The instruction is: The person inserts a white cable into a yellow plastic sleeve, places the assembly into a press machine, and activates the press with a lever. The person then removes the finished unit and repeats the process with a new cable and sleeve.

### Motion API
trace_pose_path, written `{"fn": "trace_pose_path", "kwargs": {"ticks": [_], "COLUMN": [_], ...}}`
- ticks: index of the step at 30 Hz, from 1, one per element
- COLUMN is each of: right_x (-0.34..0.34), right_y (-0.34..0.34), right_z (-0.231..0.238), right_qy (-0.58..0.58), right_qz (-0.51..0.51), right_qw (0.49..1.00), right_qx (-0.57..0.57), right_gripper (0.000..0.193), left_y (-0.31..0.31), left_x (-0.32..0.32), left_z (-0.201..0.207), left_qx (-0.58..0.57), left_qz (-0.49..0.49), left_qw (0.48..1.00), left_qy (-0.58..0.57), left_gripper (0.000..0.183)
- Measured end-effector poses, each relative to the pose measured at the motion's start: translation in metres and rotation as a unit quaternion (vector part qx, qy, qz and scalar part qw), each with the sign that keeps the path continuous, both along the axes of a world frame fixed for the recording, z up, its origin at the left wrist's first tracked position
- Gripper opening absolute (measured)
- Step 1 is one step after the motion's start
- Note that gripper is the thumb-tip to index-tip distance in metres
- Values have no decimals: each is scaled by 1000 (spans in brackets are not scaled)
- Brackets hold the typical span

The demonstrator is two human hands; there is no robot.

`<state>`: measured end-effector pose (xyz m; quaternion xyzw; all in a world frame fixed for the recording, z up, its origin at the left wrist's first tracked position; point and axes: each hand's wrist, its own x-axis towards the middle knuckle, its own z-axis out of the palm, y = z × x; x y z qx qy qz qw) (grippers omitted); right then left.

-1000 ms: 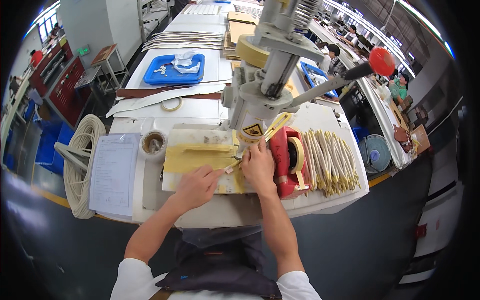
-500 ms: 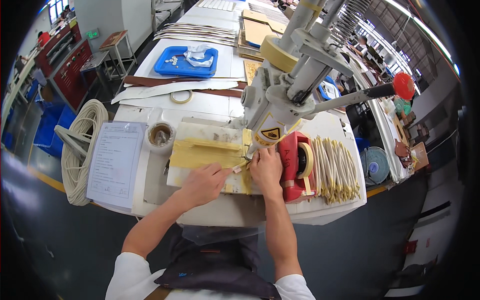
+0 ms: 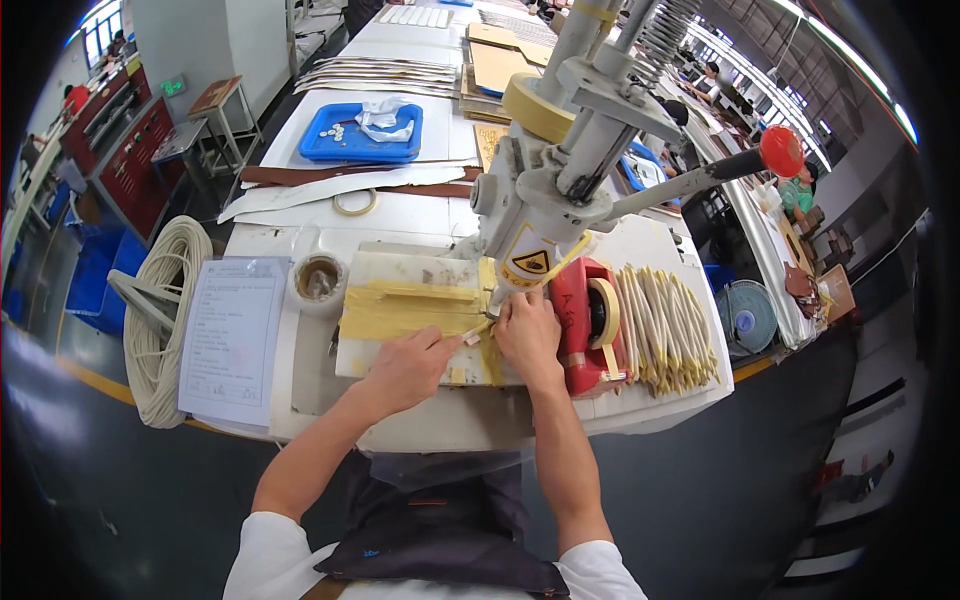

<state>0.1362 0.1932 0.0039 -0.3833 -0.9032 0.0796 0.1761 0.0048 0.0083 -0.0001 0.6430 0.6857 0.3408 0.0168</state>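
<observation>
My left hand (image 3: 408,372) is closed in a pinch on the end of a short pale cord (image 3: 474,337) with yellow at its tip. The cord lies over a white board (image 3: 400,265) that is partly covered with yellow tape (image 3: 385,318). Just under the head of a grey hand press (image 3: 535,205), my right hand (image 3: 530,332) has its fingers pressed together. What they grip is hidden by the hand itself. A red tape dispenser (image 3: 572,340) with a yellowish roll stands right beside that hand.
A bundle of pale cords with yellow ends (image 3: 665,325) lies right of the dispenser. The press lever ends in a red knob (image 3: 782,152). Leftward are a tape roll (image 3: 320,280), a printed sheet (image 3: 233,340) and a large cord coil (image 3: 160,330). A blue tray (image 3: 362,145) stands farther back.
The whole view has shifted slightly. Both hands stay at the board and press with nearly the same grip; the pale cord piece has barely moved.
</observation>
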Motion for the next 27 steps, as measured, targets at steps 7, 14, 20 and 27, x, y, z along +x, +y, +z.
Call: {"fn": "trace_pose_path", "kwargs": {"ticks": [7,14,20,27], "right_x": [0,13,59,51], "right_y": [-1,12,2,51], "right_z": [-3,-13,124,320], "right_qy": [0,64,598,556], "right_qz": [-1,35,28,355], "right_qw": [1000,997,780,685], "right_qx": [3,-6,-182,-309], "right_gripper": [29,35,45,41], "left_y": [-1,2,4,2], "left_x": [0,3,-1,-2], "left_z": [1,2,-4,-7], "left_qx": [-6,-4,13,10], "left_qz": [1,2,3,4], "left_qw": [1000,1000,1000,1000], "left_qy": [11,27,28,28], "left_gripper": [29,27,25,26]}}
